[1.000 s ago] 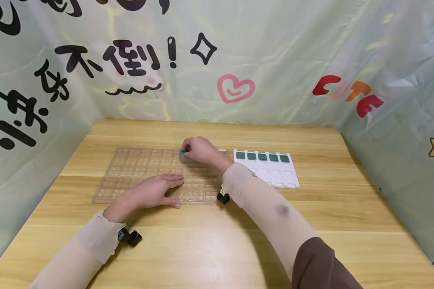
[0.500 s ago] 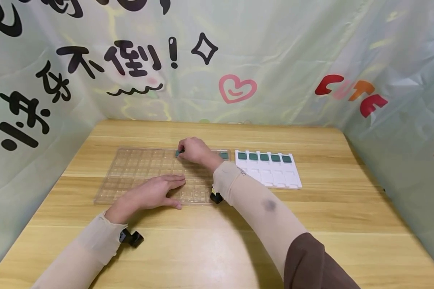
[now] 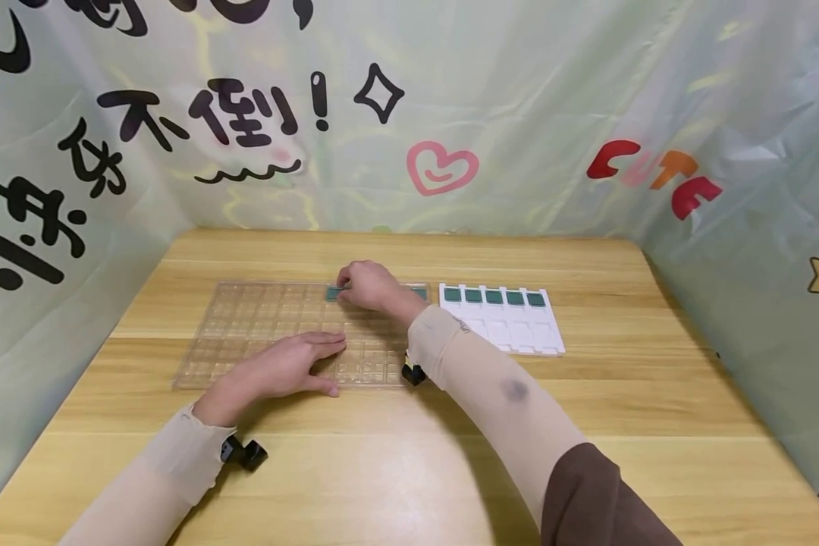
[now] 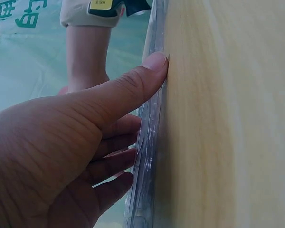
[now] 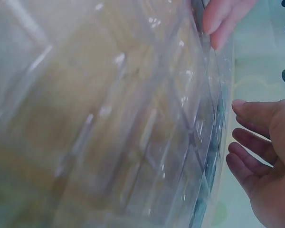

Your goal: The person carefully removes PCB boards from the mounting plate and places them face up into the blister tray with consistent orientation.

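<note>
A clear plastic compartment tray point(image 3: 246, 311) lies flat on the table. Across its near part rests my left hand point(image 3: 290, 364), fingers stretched over the top; in the left wrist view its thumb point(image 4: 154, 61) lies along the front edge. My right hand point(image 3: 371, 284) hovers at the tray's back row, fingertips beside a small flat green rectangular piece point(image 3: 331, 293) lying in a compartment. Seen from the right wrist, that hand's loosely bent fingers point(image 5: 251, 142) hold nothing. Another green piece point(image 3: 419, 293) sits at the row's right end; the hand hides the part between.
Right of the clear tray stands a white slotted tray point(image 3: 508, 330) with several green pieces along its back row. A printed cloth point(image 3: 532, 114) hangs behind and beside the wooden table point(image 3: 382, 470).
My right hand moved slightly left along the back row, then let go of the green piece, which now lies flat in the tray. The left hand stays in place.
</note>
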The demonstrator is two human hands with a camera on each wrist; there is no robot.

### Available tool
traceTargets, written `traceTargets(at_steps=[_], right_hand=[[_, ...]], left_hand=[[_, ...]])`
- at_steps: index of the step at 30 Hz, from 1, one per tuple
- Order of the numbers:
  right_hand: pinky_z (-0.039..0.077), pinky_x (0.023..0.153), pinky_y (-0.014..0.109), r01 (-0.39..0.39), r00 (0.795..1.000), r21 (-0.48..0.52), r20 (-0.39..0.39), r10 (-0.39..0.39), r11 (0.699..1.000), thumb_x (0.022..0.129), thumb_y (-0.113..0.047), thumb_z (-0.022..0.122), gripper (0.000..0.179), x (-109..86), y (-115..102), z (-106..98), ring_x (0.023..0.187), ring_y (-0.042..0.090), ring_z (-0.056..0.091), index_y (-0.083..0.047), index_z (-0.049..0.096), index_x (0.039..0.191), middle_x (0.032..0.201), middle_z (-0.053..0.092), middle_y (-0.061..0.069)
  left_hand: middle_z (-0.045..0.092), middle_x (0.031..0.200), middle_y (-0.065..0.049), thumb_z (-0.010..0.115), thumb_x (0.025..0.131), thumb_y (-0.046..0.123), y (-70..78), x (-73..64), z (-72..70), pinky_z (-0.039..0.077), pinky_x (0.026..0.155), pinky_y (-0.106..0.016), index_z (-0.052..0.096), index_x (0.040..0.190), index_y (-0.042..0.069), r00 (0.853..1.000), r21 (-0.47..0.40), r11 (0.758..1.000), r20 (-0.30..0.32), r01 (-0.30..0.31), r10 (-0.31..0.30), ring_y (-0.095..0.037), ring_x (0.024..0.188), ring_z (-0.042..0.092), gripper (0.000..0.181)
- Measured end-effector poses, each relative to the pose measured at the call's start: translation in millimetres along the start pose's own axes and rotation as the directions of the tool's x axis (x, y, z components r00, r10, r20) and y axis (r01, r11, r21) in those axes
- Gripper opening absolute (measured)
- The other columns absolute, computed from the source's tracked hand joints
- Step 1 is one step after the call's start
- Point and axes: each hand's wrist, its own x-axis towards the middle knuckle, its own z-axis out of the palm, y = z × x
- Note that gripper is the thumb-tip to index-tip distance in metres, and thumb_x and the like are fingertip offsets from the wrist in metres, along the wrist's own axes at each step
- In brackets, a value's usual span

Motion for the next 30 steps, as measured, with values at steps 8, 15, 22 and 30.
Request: traceTargets(at_steps=[8,15,22,30], right_hand=[[0.048,0.095,0.032,0.025,1.000,0.060,-0.004,-0.025,0.998,0.095,-0.025,0.066,0.025,-15.9,7,-9,0.108,0.017,0.061,-0.014,0.071,0.116,0.116,0.068,-0.001],[0.048,0.093,0.032,0.031,1.000,0.081,-0.002,-0.031,0.996,0.095,-0.027,0.067,0.027,-30.7,14,-16,0.106,0.015,0.061,-0.013,0.070,0.117,0.115,0.068,-0.001],[0.048,0.095,0.035,0.029,0.999,0.150,-0.029,-0.025,0.988,0.094,-0.026,0.068,0.029,-53.1,25,-24,0.109,0.017,0.060,-0.011,0.069,0.119,0.117,0.067,0.003],[0.048,0.097,0.038,0.011,0.999,0.191,-0.042,-0.003,0.982,0.094,-0.025,0.068,0.033,-80.2,42,-35,0.112,0.018,0.059,-0.009,0.067,0.123,0.121,0.066,0.003]], left_hand=[[0.045,0.148,-0.014,0.070,0.083,0.056,0.5,-0.3,0.9,0.036,0.109,-0.049,0.051,0.141,0.000,1.000,0.000,1.000,0.002,0.007,-0.007,-0.034,0.135,0.041,0.083],[0.045,0.147,-0.016,0.071,0.083,0.053,0.9,0.0,-0.1,0.036,0.109,-0.050,0.051,0.140,-0.002,1.000,0.005,1.000,-0.013,-0.011,0.011,-0.035,0.134,0.043,0.082],[0.045,0.147,-0.017,0.071,0.083,0.054,1.0,0.0,0.5,0.035,0.109,-0.050,0.051,0.140,-0.003,1.000,0.009,1.000,-0.012,-0.009,0.009,-0.036,0.134,0.042,0.083],[0.044,0.148,-0.017,0.071,0.083,0.054,1.8,0.2,-0.1,0.035,0.109,-0.050,0.050,0.141,-0.003,1.000,0.005,1.000,-0.006,-0.001,0.001,-0.036,0.135,0.041,0.084]])
